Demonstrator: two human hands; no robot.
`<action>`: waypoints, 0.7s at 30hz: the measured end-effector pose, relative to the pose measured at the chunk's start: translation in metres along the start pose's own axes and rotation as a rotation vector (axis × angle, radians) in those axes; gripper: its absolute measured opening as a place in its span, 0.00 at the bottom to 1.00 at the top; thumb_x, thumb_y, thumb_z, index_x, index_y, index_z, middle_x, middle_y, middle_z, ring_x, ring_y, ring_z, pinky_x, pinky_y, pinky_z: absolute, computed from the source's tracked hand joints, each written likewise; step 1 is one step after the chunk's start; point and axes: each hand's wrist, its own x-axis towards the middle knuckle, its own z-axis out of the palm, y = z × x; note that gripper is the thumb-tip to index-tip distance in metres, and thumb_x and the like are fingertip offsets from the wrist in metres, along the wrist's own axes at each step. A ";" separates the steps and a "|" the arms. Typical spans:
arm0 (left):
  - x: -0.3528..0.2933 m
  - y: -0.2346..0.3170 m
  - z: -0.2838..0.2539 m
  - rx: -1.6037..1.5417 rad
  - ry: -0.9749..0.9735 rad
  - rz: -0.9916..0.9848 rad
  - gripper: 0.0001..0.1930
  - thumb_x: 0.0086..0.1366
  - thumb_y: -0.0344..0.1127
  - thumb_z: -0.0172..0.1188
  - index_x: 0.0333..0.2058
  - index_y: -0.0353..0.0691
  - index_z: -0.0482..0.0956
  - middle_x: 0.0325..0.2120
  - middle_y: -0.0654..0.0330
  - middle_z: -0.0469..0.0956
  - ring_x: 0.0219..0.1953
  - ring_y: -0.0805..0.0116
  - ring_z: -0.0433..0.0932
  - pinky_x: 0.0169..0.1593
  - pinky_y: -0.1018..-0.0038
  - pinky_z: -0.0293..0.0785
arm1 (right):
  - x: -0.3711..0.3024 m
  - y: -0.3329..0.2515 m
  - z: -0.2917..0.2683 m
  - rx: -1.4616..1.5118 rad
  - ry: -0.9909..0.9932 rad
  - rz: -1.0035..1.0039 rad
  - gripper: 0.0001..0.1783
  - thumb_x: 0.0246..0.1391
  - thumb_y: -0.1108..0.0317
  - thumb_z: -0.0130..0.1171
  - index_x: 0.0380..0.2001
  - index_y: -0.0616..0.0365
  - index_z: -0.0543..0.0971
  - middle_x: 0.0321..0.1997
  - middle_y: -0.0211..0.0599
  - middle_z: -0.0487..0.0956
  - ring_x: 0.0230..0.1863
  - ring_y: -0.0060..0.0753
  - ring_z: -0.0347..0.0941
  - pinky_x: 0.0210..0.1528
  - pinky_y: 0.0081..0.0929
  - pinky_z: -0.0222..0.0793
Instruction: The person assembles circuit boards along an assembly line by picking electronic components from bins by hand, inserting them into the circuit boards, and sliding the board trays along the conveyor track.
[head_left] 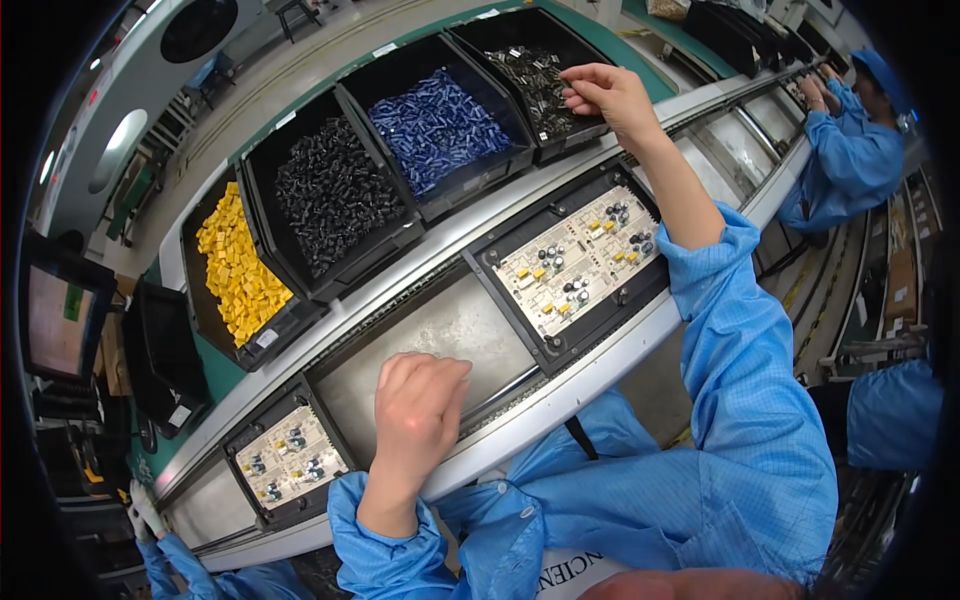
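My right hand (607,97) is over the near right part of a black bin (590,133) of small metallic parts (535,85). Its thumb and forefinger are pinched together; anything between them is too small to make out. My left hand (417,410) hovers above the near rail of the conveyor, fingers curled under and their tips hidden. Between and to the right of my hands, a pale circuit board (545,283) lies in a black carrier (520,325), with yellow blocks and dark round capacitors on it. A second populated board (300,440) sits in another carrier to the left.
Beyond the conveyor (430,335) stand bins of blue capacitors (437,125), black capacitors (335,190) and yellow block components (240,265). A monitor (65,315) is at far left. One co-worker (850,150) works at upper right; another's gloved hands (145,510) show at lower left.
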 end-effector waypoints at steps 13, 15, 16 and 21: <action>0.002 0.007 0.001 -0.012 -0.054 0.052 0.12 0.48 0.23 0.66 0.34 0.39 0.79 0.30 0.61 0.79 0.34 0.60 0.75 0.44 0.62 0.72 | -0.002 -0.008 -0.006 -0.027 -0.039 0.077 0.13 0.59 0.72 0.58 0.46 0.66 0.78 0.36 0.39 0.82 0.34 0.23 0.81 0.38 0.15 0.78; 0.002 0.009 0.000 0.005 -0.069 0.046 0.13 0.47 0.23 0.66 0.34 0.39 0.79 0.30 0.62 0.79 0.34 0.60 0.75 0.45 0.62 0.71 | -0.002 -0.008 -0.007 -0.042 -0.060 0.082 0.13 0.59 0.72 0.59 0.47 0.65 0.78 0.36 0.38 0.82 0.35 0.23 0.81 0.38 0.16 0.78; 0.002 0.009 0.000 0.002 -0.071 0.048 0.13 0.47 0.23 0.66 0.34 0.39 0.79 0.30 0.62 0.79 0.34 0.60 0.75 0.45 0.62 0.71 | -0.002 -0.008 -0.008 -0.029 -0.059 0.082 0.13 0.58 0.72 0.59 0.46 0.65 0.78 0.35 0.37 0.82 0.35 0.23 0.81 0.38 0.15 0.77; 0.002 0.010 -0.001 0.016 -0.100 0.060 0.13 0.48 0.24 0.66 0.35 0.38 0.79 0.32 0.61 0.79 0.35 0.61 0.75 0.46 0.61 0.71 | -0.004 -0.008 -0.006 -0.020 -0.063 0.068 0.10 0.57 0.72 0.59 0.41 0.64 0.79 0.32 0.35 0.82 0.33 0.21 0.80 0.37 0.14 0.77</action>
